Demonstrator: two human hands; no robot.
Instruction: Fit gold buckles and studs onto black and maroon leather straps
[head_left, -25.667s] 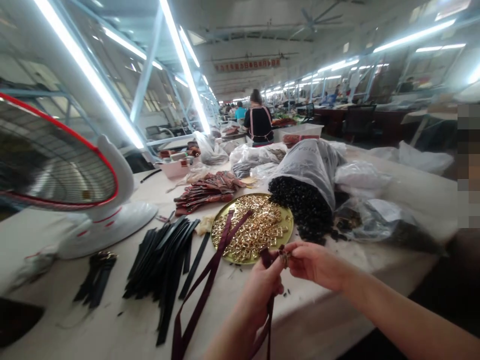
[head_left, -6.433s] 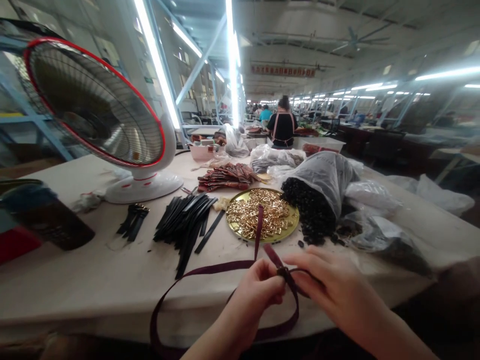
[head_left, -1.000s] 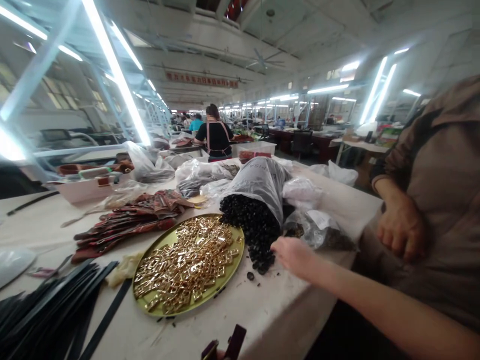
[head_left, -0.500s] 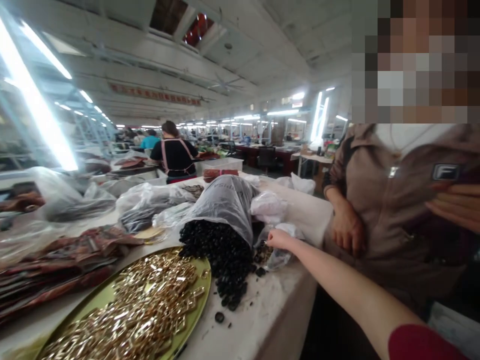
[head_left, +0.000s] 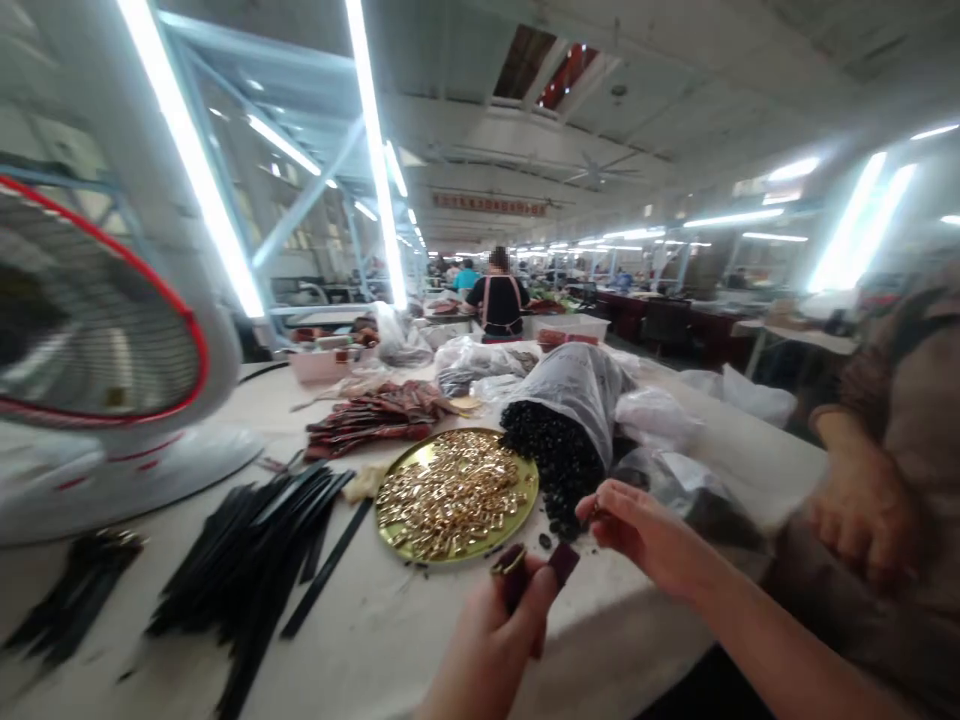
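My left hand [head_left: 499, 630] is closed around a dark strap piece [head_left: 564, 564] with a gold metal fitting near its upper end. A little above and to the right, my right hand [head_left: 637, 525] pinches a small thing I cannot make out. Beyond both hands lies a yellow-green round tray [head_left: 396, 546] with many gold metal buckles [head_left: 450, 490] on it. Small black pieces [head_left: 559, 450] spill from a translucent plastic bag [head_left: 585, 385] beside the tray.
Black strips [head_left: 255, 550] lie left of the tray, with reddish-brown pieces [head_left: 382, 415] behind. A fan [head_left: 142, 450] stands at far left. A co-worker's hand [head_left: 862, 500] is at the right. Plastic bags [head_left: 660, 420] sit at the table's right side.
My right hand has drawn back from a small bag of bits beside the black pieces. My left hand, holding the strap piece, has come into view as the camera turned left.
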